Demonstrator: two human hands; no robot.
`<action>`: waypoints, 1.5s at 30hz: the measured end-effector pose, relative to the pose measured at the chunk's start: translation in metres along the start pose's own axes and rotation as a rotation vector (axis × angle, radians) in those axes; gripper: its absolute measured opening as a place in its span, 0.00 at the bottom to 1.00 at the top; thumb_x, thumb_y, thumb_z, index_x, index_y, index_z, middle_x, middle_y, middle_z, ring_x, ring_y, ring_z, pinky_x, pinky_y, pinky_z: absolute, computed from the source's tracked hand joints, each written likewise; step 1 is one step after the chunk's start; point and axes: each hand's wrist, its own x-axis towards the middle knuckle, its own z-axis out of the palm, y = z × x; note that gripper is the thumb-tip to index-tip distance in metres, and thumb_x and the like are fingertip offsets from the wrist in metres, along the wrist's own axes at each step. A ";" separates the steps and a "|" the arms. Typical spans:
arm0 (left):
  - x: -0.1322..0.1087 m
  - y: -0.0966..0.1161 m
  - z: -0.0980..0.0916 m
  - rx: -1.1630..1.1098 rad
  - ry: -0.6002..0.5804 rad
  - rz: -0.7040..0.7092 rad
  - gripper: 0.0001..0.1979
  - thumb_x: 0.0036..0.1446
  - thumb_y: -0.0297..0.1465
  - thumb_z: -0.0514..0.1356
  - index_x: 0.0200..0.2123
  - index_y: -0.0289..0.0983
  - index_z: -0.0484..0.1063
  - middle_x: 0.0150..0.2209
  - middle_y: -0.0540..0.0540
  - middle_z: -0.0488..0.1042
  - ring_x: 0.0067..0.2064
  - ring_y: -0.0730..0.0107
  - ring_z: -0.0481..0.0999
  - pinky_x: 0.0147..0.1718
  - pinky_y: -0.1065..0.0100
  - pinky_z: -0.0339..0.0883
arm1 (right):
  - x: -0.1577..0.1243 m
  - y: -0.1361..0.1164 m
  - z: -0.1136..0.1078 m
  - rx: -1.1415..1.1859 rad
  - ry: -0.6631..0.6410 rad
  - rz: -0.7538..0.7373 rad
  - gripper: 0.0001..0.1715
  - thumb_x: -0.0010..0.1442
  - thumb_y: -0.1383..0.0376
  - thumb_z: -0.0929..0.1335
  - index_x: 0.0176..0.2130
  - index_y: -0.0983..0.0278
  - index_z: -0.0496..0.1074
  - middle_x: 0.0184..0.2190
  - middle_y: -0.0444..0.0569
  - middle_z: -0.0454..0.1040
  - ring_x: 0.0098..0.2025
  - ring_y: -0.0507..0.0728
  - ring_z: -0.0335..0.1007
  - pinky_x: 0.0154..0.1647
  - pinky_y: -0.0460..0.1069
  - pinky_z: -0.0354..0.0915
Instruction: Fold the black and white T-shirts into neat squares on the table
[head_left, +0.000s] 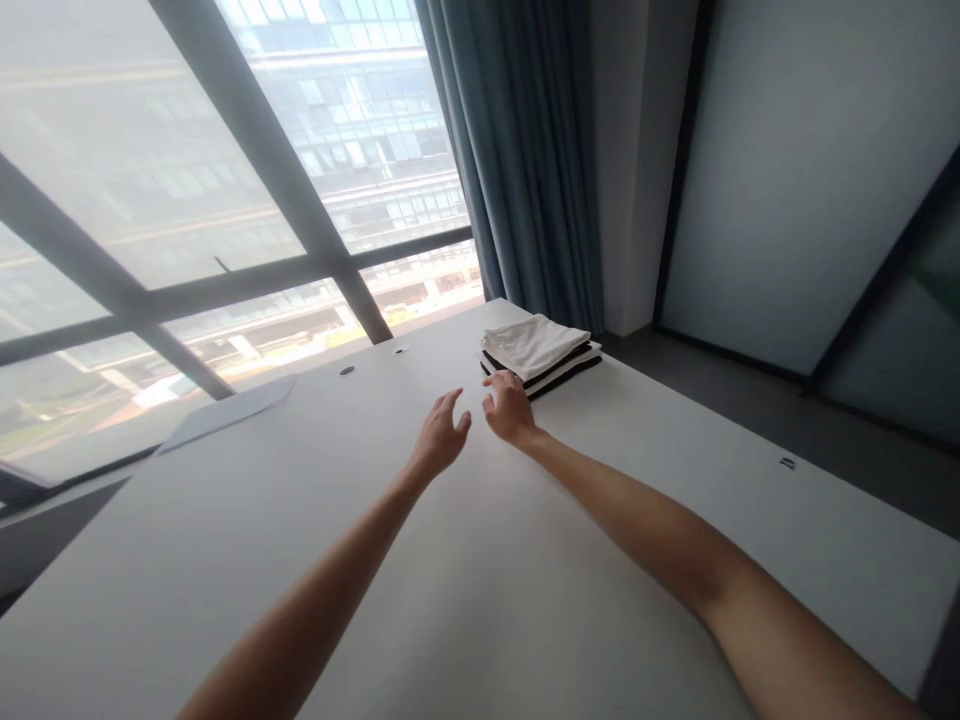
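Note:
A stack of folded clothes [536, 345], white and black in layers with a white piece on top, lies near the far right edge of the white table [360, 560]. My right hand [511, 408] is just in front of the stack's near left corner, fingers apart and curved, holding nothing. Whether its fingertips touch the cloth I cannot tell. To its left, my left hand [440, 432] hovers over the tabletop with thumb and fingers spread and nothing in them. A small gap separates the two hands.
White paper sheets [229, 412] lie at the table's left far edge by the window [315, 180]. Two round cable holes [347, 371] are set in the top. A small dark object [787, 463] sits near the right edge. A blue curtain [525, 160] hangs behind the clothes.

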 end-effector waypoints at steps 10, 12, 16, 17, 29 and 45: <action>-0.140 -0.101 -0.036 0.337 -0.139 -0.144 0.27 0.67 0.33 0.47 0.65 0.28 0.61 0.67 0.32 0.62 0.69 0.52 0.59 0.66 0.50 0.54 | -0.084 -0.085 0.080 -0.153 -0.431 -0.031 0.25 0.68 0.61 0.60 0.60 0.65 0.67 0.66 0.60 0.63 0.66 0.64 0.55 0.67 0.64 0.48; -0.151 -0.101 -0.033 0.365 -0.185 -0.157 0.26 0.68 0.32 0.45 0.66 0.31 0.62 0.68 0.34 0.60 0.70 0.51 0.57 0.66 0.47 0.52 | -0.097 -0.090 0.085 -0.205 -0.498 -0.130 0.24 0.69 0.59 0.60 0.60 0.64 0.68 0.68 0.60 0.59 0.70 0.65 0.49 0.68 0.69 0.41; -0.156 -0.092 -0.031 0.373 -0.231 -0.153 0.26 0.70 0.33 0.44 0.67 0.36 0.62 0.70 0.37 0.58 0.71 0.50 0.55 0.66 0.43 0.50 | -0.103 -0.089 0.080 -0.246 -0.547 -0.190 0.23 0.70 0.58 0.60 0.58 0.64 0.69 0.69 0.61 0.58 0.71 0.65 0.48 0.68 0.69 0.40; -0.156 -0.090 -0.031 0.374 -0.235 -0.149 0.26 0.70 0.33 0.43 0.67 0.36 0.62 0.70 0.37 0.58 0.71 0.50 0.55 0.66 0.43 0.50 | -0.103 -0.088 0.079 -0.250 -0.547 -0.193 0.23 0.70 0.57 0.60 0.58 0.64 0.69 0.69 0.62 0.58 0.71 0.65 0.48 0.68 0.69 0.40; -0.158 -0.095 -0.033 0.387 -0.231 -0.132 0.26 0.69 0.33 0.45 0.67 0.39 0.64 0.69 0.39 0.59 0.71 0.51 0.55 0.65 0.44 0.51 | -0.104 -0.085 0.081 -0.227 -0.556 -0.201 0.27 0.69 0.56 0.61 0.62 0.64 0.67 0.69 0.63 0.57 0.72 0.66 0.47 0.69 0.69 0.39; -0.189 -0.043 -0.039 0.283 -0.183 -0.188 0.22 0.66 0.30 0.51 0.61 0.37 0.71 0.66 0.39 0.65 0.68 0.52 0.61 0.66 0.49 0.53 | -0.130 -0.065 0.022 -0.105 -0.387 -0.057 0.26 0.64 0.67 0.63 0.59 0.69 0.73 0.65 0.59 0.66 0.67 0.61 0.58 0.69 0.56 0.50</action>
